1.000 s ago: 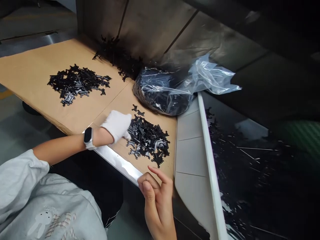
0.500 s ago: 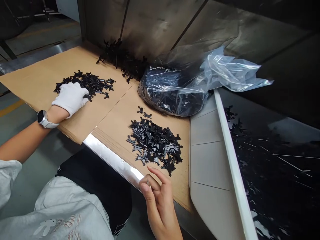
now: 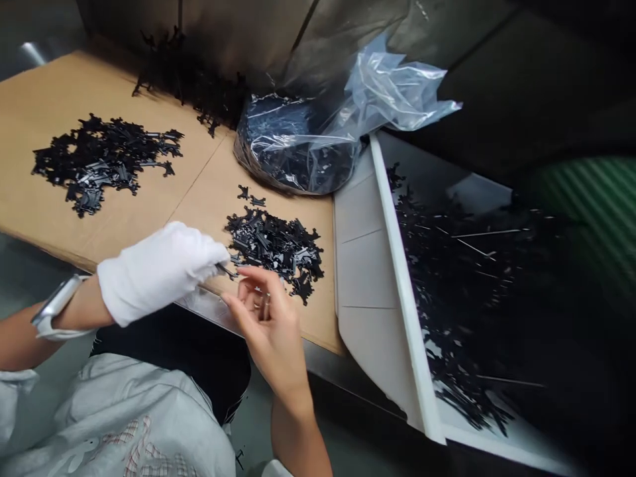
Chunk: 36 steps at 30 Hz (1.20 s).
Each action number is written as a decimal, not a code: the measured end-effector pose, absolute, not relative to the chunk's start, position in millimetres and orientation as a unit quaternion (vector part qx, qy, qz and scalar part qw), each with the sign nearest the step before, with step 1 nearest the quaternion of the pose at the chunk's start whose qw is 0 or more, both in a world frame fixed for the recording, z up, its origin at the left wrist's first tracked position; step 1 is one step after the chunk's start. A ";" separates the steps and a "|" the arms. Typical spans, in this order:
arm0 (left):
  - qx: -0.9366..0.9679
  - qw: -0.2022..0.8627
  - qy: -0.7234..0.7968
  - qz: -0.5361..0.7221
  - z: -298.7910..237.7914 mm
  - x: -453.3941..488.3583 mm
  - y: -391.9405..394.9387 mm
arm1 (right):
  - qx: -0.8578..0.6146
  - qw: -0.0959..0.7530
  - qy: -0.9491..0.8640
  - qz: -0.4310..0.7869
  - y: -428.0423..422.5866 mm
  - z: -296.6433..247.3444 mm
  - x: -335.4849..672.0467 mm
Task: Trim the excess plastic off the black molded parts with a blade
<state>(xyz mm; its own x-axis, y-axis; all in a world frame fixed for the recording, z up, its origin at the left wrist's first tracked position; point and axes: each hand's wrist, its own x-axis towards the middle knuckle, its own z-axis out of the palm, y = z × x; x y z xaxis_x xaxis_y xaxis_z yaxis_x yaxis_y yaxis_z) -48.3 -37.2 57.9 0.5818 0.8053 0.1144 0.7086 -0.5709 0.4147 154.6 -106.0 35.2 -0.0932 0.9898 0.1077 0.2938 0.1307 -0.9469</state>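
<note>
My left hand (image 3: 159,270), in a white glove, pinches one small black flat part by its end at the near edge of the brown cardboard sheet (image 3: 44,212). My bare right hand (image 3: 268,324) is right beside it, fingers loosely spread and curled, fingertips close to the same part. Just beyond both hands lies a small pile of black flat parts (image 3: 275,248). A second, wider pile of black parts (image 3: 102,162) lies on the cardboard at the left.
A clear plastic bag (image 3: 308,132) full of black parts sits at the back of the cardboard. More loose parts (image 3: 189,86) lie against the back wall. A white tray (image 3: 397,278) at the right holds many black parts. A watch is on my left wrist.
My left hand went to the left pile half a second ago and has come back to the near pile holding a part. My right hand rose from the table edge to meet it.
</note>
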 end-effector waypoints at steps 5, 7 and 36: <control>0.801 0.350 0.418 0.247 58.2 -25.8 -50.6 | -0.544 0.461 -0.592 0.376 -107.3 34.2 150.4; 0.688 0.467 0.456 0.317 51.5 -19.9 -57.3 | -0.550 0.473 -0.578 0.374 -111.8 31.5 148.2; 0.520 0.517 0.518 0.440 63.5 14.0 -108.2 | -0.390 0.352 -0.802 0.286 -133.9 50.0 167.3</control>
